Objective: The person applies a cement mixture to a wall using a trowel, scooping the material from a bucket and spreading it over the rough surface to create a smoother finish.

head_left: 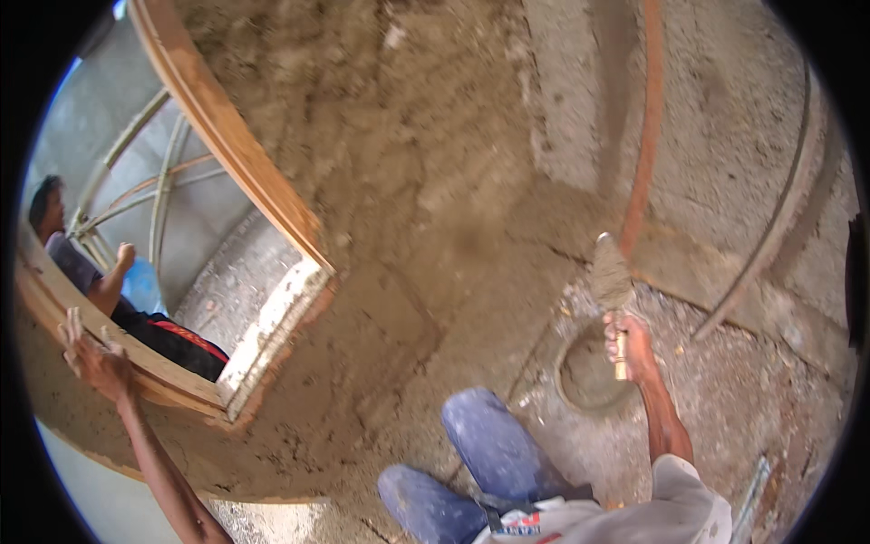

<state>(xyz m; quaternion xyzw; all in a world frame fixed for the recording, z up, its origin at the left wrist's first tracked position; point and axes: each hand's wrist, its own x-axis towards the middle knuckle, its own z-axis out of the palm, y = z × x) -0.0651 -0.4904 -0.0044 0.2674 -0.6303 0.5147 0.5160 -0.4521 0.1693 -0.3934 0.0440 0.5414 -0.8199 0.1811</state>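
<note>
Overall exp. OK, mod. bright, light soft & diffuse, contrast slightly hazy. Brightest at L: pale end of the wooden frame [222, 127] was near blown out, detail mostly lost; grey wall [91, 127] thru the opening looked cooler vs. brownish plaster [399, 181]. Soft dark shadow strip ran beside the orange-brown pole [651, 109]. Small glint sat on the trowel [612, 276] tip. Plaster approx. ctr was smeary/soft; R hand [634, 347] edges a bit soft too. Heavy fisheye dist.: frame & pole bowed, corners black, blue fringe on L rim.
</note>
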